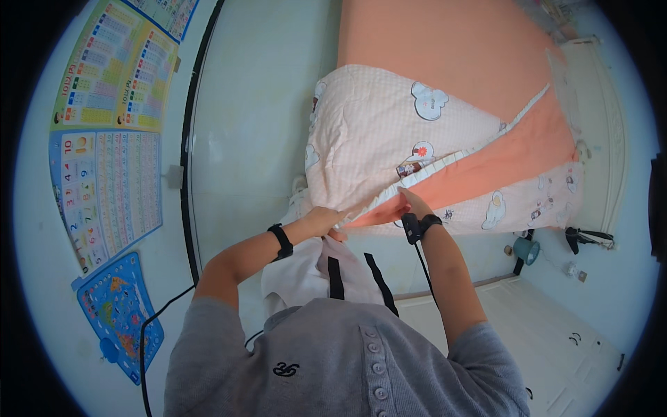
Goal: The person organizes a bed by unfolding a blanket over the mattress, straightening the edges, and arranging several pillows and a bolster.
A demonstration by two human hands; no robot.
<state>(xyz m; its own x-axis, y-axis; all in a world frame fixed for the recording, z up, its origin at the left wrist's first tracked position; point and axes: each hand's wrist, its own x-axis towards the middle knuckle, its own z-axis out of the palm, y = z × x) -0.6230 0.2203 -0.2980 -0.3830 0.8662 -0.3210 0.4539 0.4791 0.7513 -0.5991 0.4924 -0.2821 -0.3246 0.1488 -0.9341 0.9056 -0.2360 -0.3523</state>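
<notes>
A pale pink checked quilt (368, 132) with cartoon prints lies partly folded across the near end of a bed. Its white ruffled edge (445, 163) runs diagonally from near my hands up to the right, beside a strip of plain orange fabric (514, 149). My left hand (323, 221) is closed on the near corner of the quilt, fingertips partly hidden by cloth. Farther right along the ruffle, my right hand (415, 203) pinches the edge, its thumb and fingers on the fabric. Both wrists wear black straps.
A plain orange sheet (431, 35) covers the far part of the bed. At the right stands a white headboard (597, 139), with a teal round container (526, 251) below it. Learning posters (111, 187) hang on the left wall. A black cable (144, 347) passes beside my left arm.
</notes>
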